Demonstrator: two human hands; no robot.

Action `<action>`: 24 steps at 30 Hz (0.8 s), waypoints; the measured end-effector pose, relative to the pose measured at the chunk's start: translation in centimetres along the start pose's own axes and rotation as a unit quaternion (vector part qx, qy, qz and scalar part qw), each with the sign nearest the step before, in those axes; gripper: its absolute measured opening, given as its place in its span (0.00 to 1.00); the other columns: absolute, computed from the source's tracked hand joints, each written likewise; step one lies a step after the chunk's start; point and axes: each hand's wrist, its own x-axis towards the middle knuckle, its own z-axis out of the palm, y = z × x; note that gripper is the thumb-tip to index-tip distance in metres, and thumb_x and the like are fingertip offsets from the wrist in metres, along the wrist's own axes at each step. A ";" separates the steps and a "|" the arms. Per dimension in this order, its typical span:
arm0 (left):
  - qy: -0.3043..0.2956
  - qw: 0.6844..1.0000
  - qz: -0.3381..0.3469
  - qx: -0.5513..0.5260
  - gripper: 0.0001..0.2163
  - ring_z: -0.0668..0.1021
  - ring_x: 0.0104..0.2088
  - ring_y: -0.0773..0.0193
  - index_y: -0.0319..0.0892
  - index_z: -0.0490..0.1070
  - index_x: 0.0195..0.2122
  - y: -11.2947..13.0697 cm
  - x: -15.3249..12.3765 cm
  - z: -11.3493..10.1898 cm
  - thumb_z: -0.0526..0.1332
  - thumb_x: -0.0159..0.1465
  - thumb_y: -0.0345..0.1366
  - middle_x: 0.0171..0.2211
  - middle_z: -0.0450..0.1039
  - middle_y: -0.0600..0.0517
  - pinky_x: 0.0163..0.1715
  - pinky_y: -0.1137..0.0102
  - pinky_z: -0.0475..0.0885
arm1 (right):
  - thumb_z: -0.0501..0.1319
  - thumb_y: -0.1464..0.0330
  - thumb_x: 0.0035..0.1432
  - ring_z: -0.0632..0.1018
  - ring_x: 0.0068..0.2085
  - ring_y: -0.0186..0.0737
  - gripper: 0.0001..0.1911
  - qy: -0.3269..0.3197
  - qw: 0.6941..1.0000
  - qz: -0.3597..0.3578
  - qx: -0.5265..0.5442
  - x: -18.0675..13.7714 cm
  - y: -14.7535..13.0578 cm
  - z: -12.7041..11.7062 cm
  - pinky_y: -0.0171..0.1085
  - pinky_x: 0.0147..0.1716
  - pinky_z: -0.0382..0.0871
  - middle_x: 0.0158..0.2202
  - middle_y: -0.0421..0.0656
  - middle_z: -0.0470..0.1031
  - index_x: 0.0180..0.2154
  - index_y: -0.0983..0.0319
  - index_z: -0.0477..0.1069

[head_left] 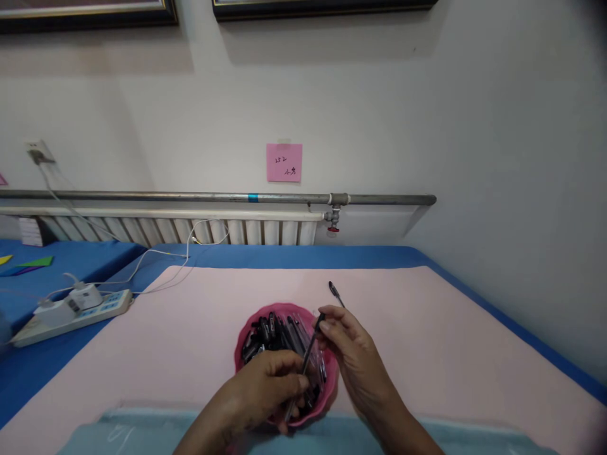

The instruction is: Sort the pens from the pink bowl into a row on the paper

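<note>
A pen point(310, 346) with a dark upper end and a clear barrel slants up to the right over a pink bowl point(240, 325). The fingers of my left hand point(268, 385) are closed round its lower barrel. At the upper dark end, my right hand point(353, 360) pinches the same pen between thumb and fingertips. Several black caps and pen parts point(272, 328) fill the bowl beneath both hands, along with clear tubes. Just beyond my right hand lies another black-capped pen point(335, 292), partly hidden by the fingers.
Pink paper or cloth point(190, 328) covers the blue table point(303, 256). A power strip point(114, 306) with chargers and white cables sits at the left. Light-blue fabric point(152, 430) runs along the near edge. A radiator point(251, 230) and pipe point(199, 197) stand against the wall.
</note>
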 end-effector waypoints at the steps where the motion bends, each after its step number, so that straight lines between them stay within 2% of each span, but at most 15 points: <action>1: 0.003 1.000 0.003 -0.002 0.04 0.67 0.13 0.73 0.42 0.72 0.26 -0.1 0.1 -0.1 0.60 0.54 0.35 0.17 0.68 0.56 0.15 0.77 0.58 | 0.68 0.65 0.46 0.71 0.27 0.33 0.14 -0.003 1.000 0.004 0.001 0.0 0.0 0.0 0.33 0.29 0.65 0.27 0.37 0.71 0.37 0.60 0.73; 7: 0.017 1.000 0.004 -0.006 0.06 0.66 0.12 0.74 0.41 0.69 0.23 -0.5 0.4 -0.2 0.61 0.52 0.37 0.16 0.66 0.57 0.14 0.78 0.56 | 0.68 0.67 0.46 0.69 0.26 0.32 0.13 -0.025 0.999 0.031 -0.001 0.1 0.1 0.0 0.32 0.28 0.63 0.25 0.36 0.70 0.37 0.61 0.75; 13: 0.017 1.000 0.002 -0.002 0.07 0.66 0.12 0.73 0.41 0.69 0.22 -0.5 0.6 -0.3 0.62 0.52 0.39 0.15 0.66 0.57 0.14 0.76 0.58 | 0.69 0.66 0.42 0.68 0.24 0.32 0.09 -0.049 0.996 0.080 0.013 0.4 0.2 -0.3 0.32 0.27 0.61 0.21 0.37 0.71 0.27 0.63 0.75; 17: 0.030 0.999 0.022 -0.005 0.07 0.66 0.13 0.72 0.42 0.69 0.21 -0.7 0.7 -0.5 0.61 0.53 0.38 0.16 0.66 0.57 0.15 0.76 0.58 | 0.70 0.65 0.41 0.68 0.23 0.32 0.09 -0.057 0.992 0.110 0.023 0.3 0.2 -0.3 0.32 0.24 0.60 0.20 0.38 0.72 0.25 0.63 0.73; 24: 0.041 0.998 0.034 -0.024 0.10 0.65 0.14 0.72 0.41 0.70 0.23 -0.4 0.7 -0.4 0.63 0.53 0.42 0.18 0.67 0.55 0.16 0.75 0.59 | 0.70 0.65 0.42 0.68 0.22 0.31 0.10 -0.081 0.988 0.133 0.010 0.4 0.3 -0.3 0.32 0.25 0.61 0.20 0.37 0.71 0.23 0.63 0.71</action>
